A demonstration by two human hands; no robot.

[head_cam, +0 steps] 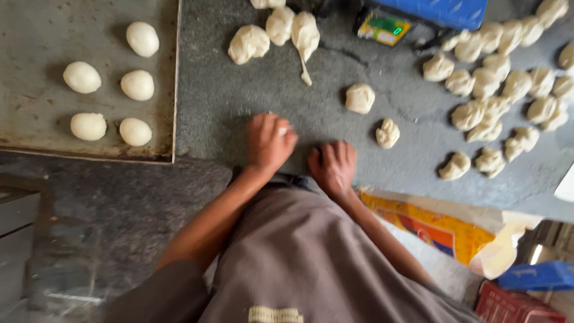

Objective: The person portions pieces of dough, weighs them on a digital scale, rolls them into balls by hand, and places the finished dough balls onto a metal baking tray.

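Note:
My left hand [269, 142] presses down on a small piece of pale dough [282, 129] on the grey stone counter [239, 90]; a bit of dough shows by the fingers. My right hand [332, 166] lies cupped on the counter beside it, and whatever is under the palm is hidden. Two rough dough pieces, one [360, 98] and another [387, 133], lie just beyond my right hand.
A metal tray [36, 107] at the left holds several smooth round dough balls [137, 85]. Many rough dough pieces [496, 96] are spread at the right, a few larger lumps [281, 33] at the top. A digital scale [385, 27] stands at the back. An open flour sack [454, 233] sits below the counter.

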